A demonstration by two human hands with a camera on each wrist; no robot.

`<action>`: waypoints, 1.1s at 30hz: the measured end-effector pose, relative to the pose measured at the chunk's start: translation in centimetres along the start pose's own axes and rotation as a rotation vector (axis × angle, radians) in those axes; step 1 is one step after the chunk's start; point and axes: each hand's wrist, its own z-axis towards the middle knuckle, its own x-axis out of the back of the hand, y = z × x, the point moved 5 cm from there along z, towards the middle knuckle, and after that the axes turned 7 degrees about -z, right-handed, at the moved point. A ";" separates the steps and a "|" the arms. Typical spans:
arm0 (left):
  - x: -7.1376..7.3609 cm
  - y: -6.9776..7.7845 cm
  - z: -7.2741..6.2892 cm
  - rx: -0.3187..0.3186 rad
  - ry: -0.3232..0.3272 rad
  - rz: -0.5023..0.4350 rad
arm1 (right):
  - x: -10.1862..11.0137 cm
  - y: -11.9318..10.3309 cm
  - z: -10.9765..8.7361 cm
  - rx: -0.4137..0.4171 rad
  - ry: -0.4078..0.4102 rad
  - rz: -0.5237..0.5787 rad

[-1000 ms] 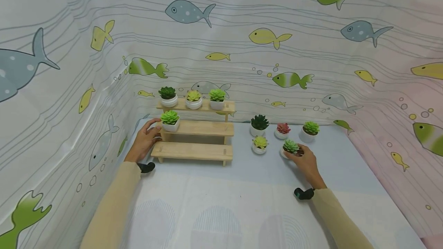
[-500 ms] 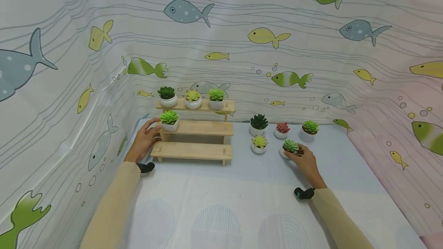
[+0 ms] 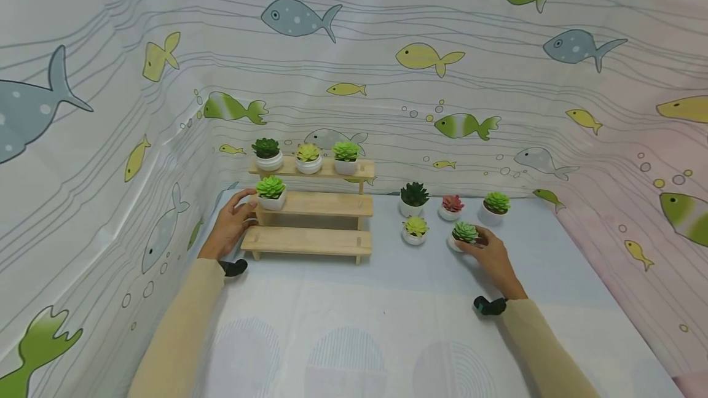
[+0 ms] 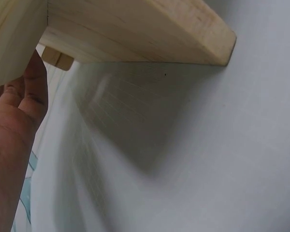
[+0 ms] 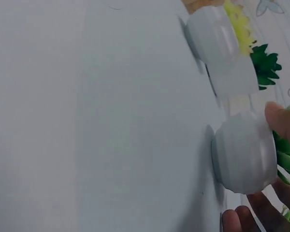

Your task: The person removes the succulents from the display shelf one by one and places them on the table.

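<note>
At the left end of a three-tier wooden plant stand [image 3: 310,241], my left hand [image 3: 228,225] grips the middle shelf's end, close to a bright green succulent [image 3: 271,192] in a white pot. In the left wrist view, the fingers [image 4: 34,92] bend behind the wooden edge, partly hidden by it. My right hand [image 3: 492,258] holds a pale green succulent [image 3: 464,232] by its white pot [image 5: 244,152], at the table surface. The right wrist view has the thumb [image 5: 280,118] at the pot's rim and the other fingers on its opposite side.
The top shelf bears a dark green succulent [image 3: 268,153], a yellow one [image 3: 308,158] and a light green one [image 3: 346,157]. Around the right hand stand a dark green plant [image 3: 413,199], a yellow plant [image 3: 414,230], a red plant [image 3: 450,207] and a green plant [image 3: 495,207]. Fish-print cloth walls rise behind.
The right hand and wrist have shifted slightly to the right, with the fingers still at the pale green succulent's pot. The left hand and the stand have stayed put.
</note>
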 end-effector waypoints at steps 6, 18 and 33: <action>0.5 -0.5 0.5 0.003 0.016 0.013 | 1.3 -1.3 -0.3 0.080 -0.006 0.036; 1.5 -1.9 1.4 -0.017 0.037 0.021 | 3.0 -5.3 -1.2 0.190 0.068 0.090; 1.4 -1.8 1.2 -0.004 0.035 0.022 | 1.7 -9.7 -1.2 0.288 0.043 0.111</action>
